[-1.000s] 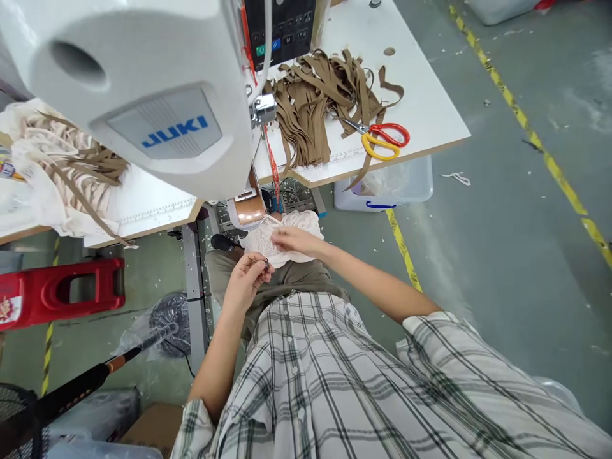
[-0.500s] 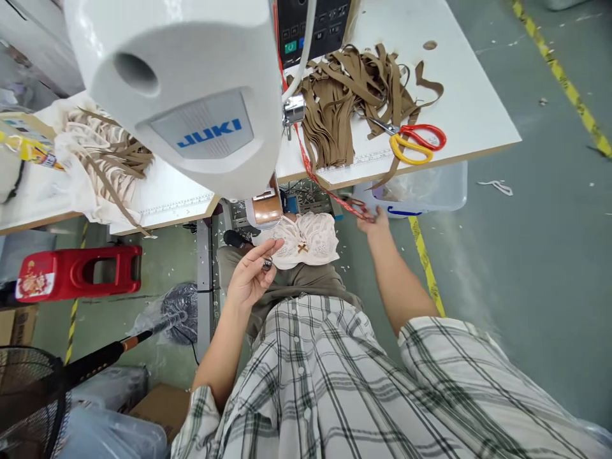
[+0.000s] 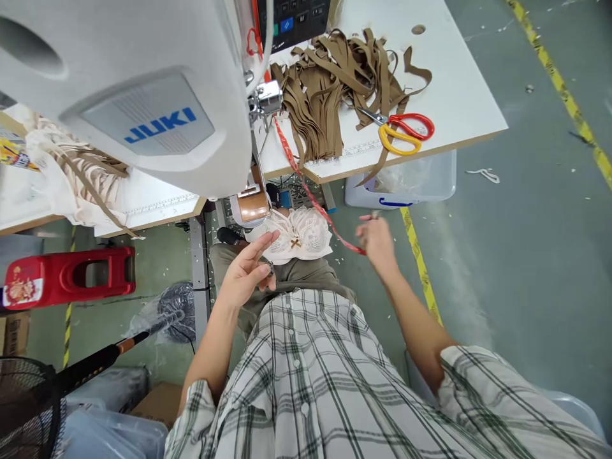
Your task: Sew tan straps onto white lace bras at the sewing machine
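Note:
My left hand (image 3: 246, 271) is in front of the sewing machine head, the index finger stretched out and the other fingers curled on a small dark metal piece (image 3: 271, 269). A white lace bra (image 3: 306, 234) with a little brown bow lies over my lap, beside that hand and under the machine's arm end. To the right, my right hand (image 3: 377, 242), smeared by motion, is closed at the lower end of a red patterned cord (image 3: 319, 207). This cord hangs from the machine side. Something small and dark shows at its fingertips, too blurred to name.
The white sewing machine (image 3: 162, 121) overhangs the left of my view. Brown straps (image 3: 320, 108) and scissors (image 3: 401, 132) with red and yellow handles lie on the right tabletop (image 3: 459, 95). Below it is a clear plastic bin (image 3: 423, 182). A red stool (image 3: 71, 277) stands left.
My right hand has come down and toward me from the table edge, drawing the cord's end along. My left hand has turned slightly, and the whole view has shifted.

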`<state>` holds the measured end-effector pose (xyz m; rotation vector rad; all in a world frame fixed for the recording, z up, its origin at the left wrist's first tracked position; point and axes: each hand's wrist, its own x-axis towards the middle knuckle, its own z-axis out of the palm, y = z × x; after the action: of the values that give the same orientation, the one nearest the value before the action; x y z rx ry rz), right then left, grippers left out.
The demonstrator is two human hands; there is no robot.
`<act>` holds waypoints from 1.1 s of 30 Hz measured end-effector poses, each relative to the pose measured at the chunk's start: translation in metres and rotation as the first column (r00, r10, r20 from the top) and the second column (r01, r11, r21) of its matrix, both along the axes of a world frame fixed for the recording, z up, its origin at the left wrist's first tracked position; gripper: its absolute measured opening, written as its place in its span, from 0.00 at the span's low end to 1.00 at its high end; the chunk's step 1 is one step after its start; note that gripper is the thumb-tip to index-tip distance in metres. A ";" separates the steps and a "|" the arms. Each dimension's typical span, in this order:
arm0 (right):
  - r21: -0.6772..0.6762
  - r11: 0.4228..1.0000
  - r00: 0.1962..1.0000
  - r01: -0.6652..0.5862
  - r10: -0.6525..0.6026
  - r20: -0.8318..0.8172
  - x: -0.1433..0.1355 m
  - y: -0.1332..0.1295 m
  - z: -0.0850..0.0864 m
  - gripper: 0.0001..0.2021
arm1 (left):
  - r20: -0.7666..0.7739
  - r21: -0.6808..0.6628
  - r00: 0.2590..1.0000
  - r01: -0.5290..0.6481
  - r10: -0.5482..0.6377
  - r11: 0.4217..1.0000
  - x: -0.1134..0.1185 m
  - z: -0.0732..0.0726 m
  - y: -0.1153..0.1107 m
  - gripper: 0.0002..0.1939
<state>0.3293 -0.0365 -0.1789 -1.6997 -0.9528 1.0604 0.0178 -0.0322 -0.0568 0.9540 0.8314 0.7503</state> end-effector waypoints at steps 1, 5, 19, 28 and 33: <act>-0.013 0.991 0.991 -0.134 0.133 -0.032 -0.015 -0.005 0.012 0.22 | -0.009 0.015 1.000 0.021 -0.021 1.000 0.002 0.000 0.000 0.26; 0.098 0.728 0.676 -0.679 0.671 -0.305 -0.072 -0.017 0.058 0.27 | -0.061 0.071 0.992 0.111 -0.106 0.991 0.010 0.006 0.001 0.29; 0.108 0.774 0.543 -0.624 0.528 -0.653 -0.106 -0.009 0.079 0.24 | -0.094 0.071 0.987 0.138 -0.131 0.988 0.007 0.012 -0.001 0.32; 0.027 0.857 0.553 -0.515 0.357 -0.753 -0.110 -0.016 0.061 0.20 | -0.059 0.127 0.993 0.112 -0.105 0.986 -0.001 0.013 0.000 0.39; 0.042 0.820 0.508 -0.571 0.392 -0.767 -0.124 -0.013 0.075 0.20 | -0.092 0.117 0.992 0.100 -0.089 0.988 -0.002 0.013 -0.002 0.39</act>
<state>0.2049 -0.0497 -0.1043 -0.9246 -0.7622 2.1174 0.0153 -0.0337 -0.0438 1.1339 0.8171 0.6868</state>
